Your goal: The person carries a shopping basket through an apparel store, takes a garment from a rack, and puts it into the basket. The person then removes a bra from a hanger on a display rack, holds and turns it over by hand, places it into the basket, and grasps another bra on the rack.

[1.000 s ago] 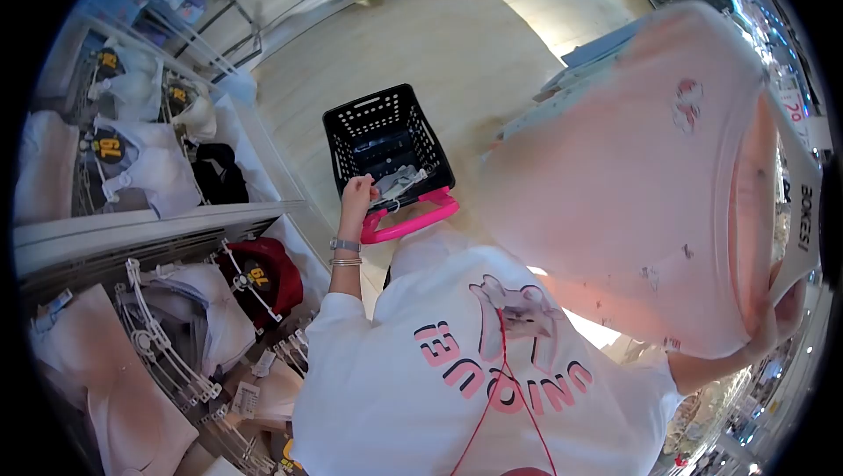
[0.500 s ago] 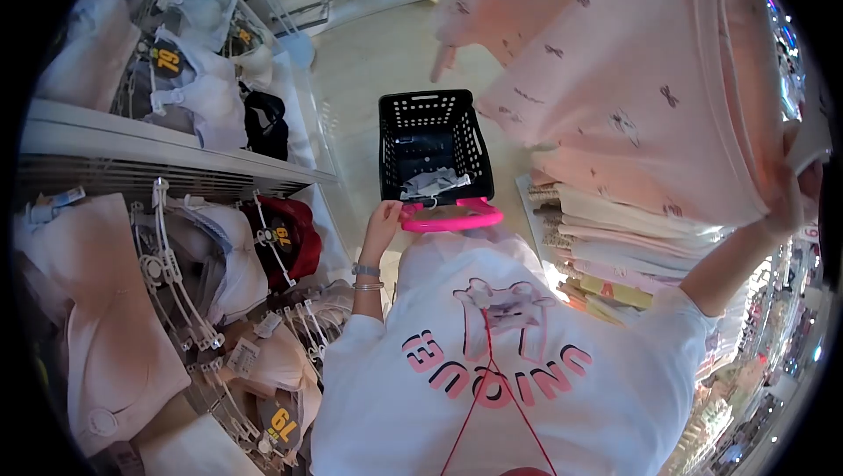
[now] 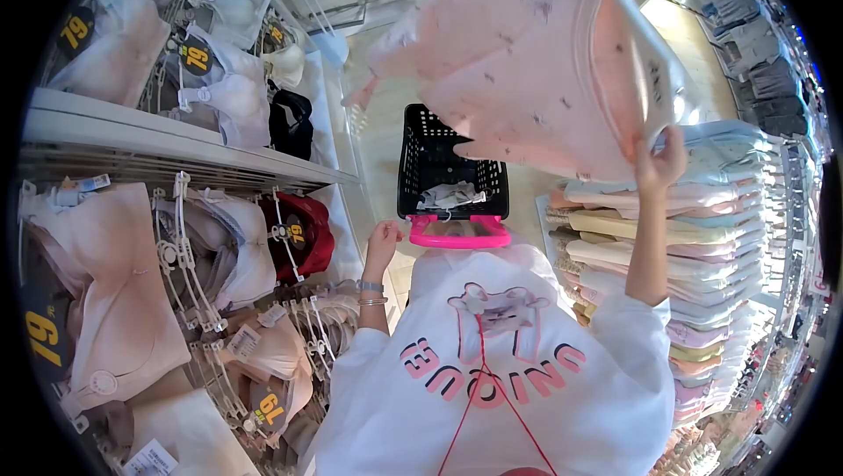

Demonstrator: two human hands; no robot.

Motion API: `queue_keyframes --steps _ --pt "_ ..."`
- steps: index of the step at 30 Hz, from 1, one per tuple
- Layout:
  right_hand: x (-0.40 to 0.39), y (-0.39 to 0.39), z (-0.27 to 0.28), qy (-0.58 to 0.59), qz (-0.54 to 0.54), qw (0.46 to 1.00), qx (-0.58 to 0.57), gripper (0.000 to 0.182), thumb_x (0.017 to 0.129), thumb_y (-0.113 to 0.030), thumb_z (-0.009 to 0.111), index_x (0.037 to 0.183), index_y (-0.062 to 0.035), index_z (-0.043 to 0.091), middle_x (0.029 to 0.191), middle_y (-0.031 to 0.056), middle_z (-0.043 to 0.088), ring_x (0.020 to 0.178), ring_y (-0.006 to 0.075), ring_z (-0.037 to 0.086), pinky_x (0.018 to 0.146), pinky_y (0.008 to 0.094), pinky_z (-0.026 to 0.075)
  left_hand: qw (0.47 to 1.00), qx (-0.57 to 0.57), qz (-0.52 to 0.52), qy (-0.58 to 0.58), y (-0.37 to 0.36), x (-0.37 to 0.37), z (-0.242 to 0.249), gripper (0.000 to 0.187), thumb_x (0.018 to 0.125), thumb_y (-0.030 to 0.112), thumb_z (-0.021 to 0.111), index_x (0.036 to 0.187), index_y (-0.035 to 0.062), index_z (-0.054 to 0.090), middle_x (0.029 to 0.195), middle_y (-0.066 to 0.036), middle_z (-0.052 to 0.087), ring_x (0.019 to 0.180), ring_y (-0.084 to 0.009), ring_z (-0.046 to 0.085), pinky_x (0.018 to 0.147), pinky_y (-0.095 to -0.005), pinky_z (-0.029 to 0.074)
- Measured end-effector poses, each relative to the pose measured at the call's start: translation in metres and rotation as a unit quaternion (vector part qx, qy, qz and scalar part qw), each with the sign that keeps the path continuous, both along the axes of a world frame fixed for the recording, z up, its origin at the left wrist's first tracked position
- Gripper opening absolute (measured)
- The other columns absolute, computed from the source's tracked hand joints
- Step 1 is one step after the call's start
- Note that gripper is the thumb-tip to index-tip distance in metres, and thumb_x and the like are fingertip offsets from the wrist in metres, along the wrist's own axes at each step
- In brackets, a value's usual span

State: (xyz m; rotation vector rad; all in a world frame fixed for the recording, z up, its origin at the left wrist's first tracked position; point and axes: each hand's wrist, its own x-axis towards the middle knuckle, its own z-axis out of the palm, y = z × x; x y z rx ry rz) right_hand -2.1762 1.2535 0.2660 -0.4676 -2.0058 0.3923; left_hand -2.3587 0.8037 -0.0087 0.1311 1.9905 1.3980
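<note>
My right hand [image 3: 659,164] is closed on a pale pink printed top [image 3: 518,63], gripping it by the edge of a wide opening. The top hangs stretched out to the left, covering the far right part of a black basket [image 3: 407,164]. My left hand [image 3: 384,243], fingers curled, is close beside the left end of the basket's pink handle [image 3: 461,241]; what it holds, if anything, cannot be seen. Inside the basket lies a small grey item with a white hanger [image 3: 450,195].
On the left, shelves [image 3: 114,129] hold bras [image 3: 114,283] on hangers with price tags [image 3: 294,230]. To the right, folded or hanging pastel garments [image 3: 685,248] form a long row. Farther right hang grey garments [image 3: 764,63]. Pale floor [image 3: 378,63] runs between the racks.
My right hand has swung left and inward with the pink top, which now covers part of the basket. My left hand has shifted slightly away from the handle's end.
</note>
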Motion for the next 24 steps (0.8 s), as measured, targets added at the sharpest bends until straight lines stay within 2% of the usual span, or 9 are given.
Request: queue_keyframes --steps 3,6,8,9,11,17,20,22,24 --pt "0.019 -0.001 -0.045 -0.062 -0.01 0.998 0.012 0.032 0.066 -0.004 0.069 0.096 0.0042 0.06 0.067 0.0086 0.052 0.057 0.019 0.049 0.051 0.0302 0.04 0.999 -0.025 -0.02 0.019 0.011 0.0 -0.005 0.025 0.096 0.023 0.053 0.1 -0.0014 0.058 0.077 -0.008 0.066 0.073 -0.0141 0.064 0.067 -0.0281 0.051" --pt "0.034 0.0 -0.098 -0.105 0.031 0.993 -0.031 0.032 0.067 -0.003 0.069 0.098 0.0029 0.061 0.067 0.0091 0.052 0.054 0.0221 0.047 0.049 0.0331 0.038 0.994 -0.067 -0.07 0.049 0.034 -0.005 -0.005 0.024 0.095 0.022 0.054 0.101 -0.0006 0.059 0.077 -0.009 0.066 0.073 -0.0159 0.065 0.066 -0.0294 0.051" --pt "0.024 -0.015 -0.102 -0.145 0.066 0.987 -0.027 0.035 0.069 -0.002 0.069 0.103 0.0016 0.062 0.072 0.0126 0.056 0.058 0.0268 0.051 0.053 0.0355 0.042 0.991 -0.088 -0.092 0.045 0.053 -0.006 0.004 0.023 0.094 0.022 0.055 0.101 -0.0004 0.059 0.077 -0.01 0.066 0.072 -0.0174 0.065 0.066 -0.03 0.05" --pt "0.023 -0.017 -0.112 -0.157 0.1 0.982 -0.031 0.038 0.068 -0.001 0.067 0.105 0.0016 0.062 0.077 0.016 0.059 0.064 0.0314 0.056 0.058 0.0383 0.045 0.99 -0.082 -0.104 0.055 0.059 -0.007 0.0 0.024 0.094 0.022 0.055 0.101 -0.0005 0.059 0.077 -0.01 0.066 0.071 -0.0182 0.065 0.066 -0.0302 0.05" --pt "0.017 -0.024 -0.133 -0.178 0.124 0.975 -0.054 0.042 0.065 -0.002 0.068 0.107 0.002 0.061 0.08 0.0187 0.06 0.069 0.0354 0.058 0.062 0.0404 0.047 0.986 -0.071 -0.128 0.074 0.069 -0.007 -0.009 0.024 0.094 0.022 0.055 0.1 -0.0007 0.059 0.077 -0.011 0.067 0.071 -0.02 0.065 0.066 -0.0307 0.05" --pt "-0.019 -0.035 -0.125 -0.13 0.186 0.97 -0.085 0.044 0.064 -0.003 0.066 0.108 0.0008 0.061 0.079 0.0183 0.06 0.067 0.0355 0.058 0.059 0.0411 0.046 0.985 -0.088 -0.127 0.072 0.088 0.006 0.009 0.026 0.093 0.024 0.055 0.1 -0.0013 0.059 0.078 -0.013 0.067 0.074 -0.0223 0.066 0.067 -0.0318 0.05" --pt "-0.047 -0.039 -0.108 -0.139 0.214 0.961 -0.105 0.04 0.068 -0.001 0.07 0.107 0.0011 0.06 0.081 0.0157 0.062 0.066 0.0288 0.06 0.058 0.0365 0.048 0.991 -0.063 -0.104 0.058 0.074 0.015 -0.017 0.025 0.094 0.022 0.055 0.102 -0.0014 0.059 0.081 -0.012 0.067 0.075 -0.0214 0.066 0.069 -0.0317 0.051" --pt "-0.07 -0.051 -0.112 -0.081 0.251 0.96 -0.094 0.043 0.068 -0.003 0.069 0.109 0.0007 0.059 0.083 0.0157 0.062 0.067 0.0295 0.061 0.059 0.0369 0.048 0.996 -0.041 -0.064 0.04 0.068 0.019 -0.016 0.024 0.093 0.021 0.056 0.103 -0.0013 0.06 0.084 -0.012 0.068 0.076 -0.0204 0.066 0.07 -0.0316 0.051" --pt "-0.086 -0.065 -0.136 -0.091 0.301 0.943 -0.109 0.047 0.065 -0.005 0.067 0.111 -0.0007 0.057 0.087 0.0179 0.062 0.07 0.0316 0.061 0.061 0.0399 0.048 0.999 -0.029 -0.033 0.018 0.066 0.02 -0.011 0.023 0.093 0.019 0.056 0.103 -0.0016 0.06 0.087 -0.012 0.068 0.076 -0.0194 0.066 0.071 -0.0314 0.051"
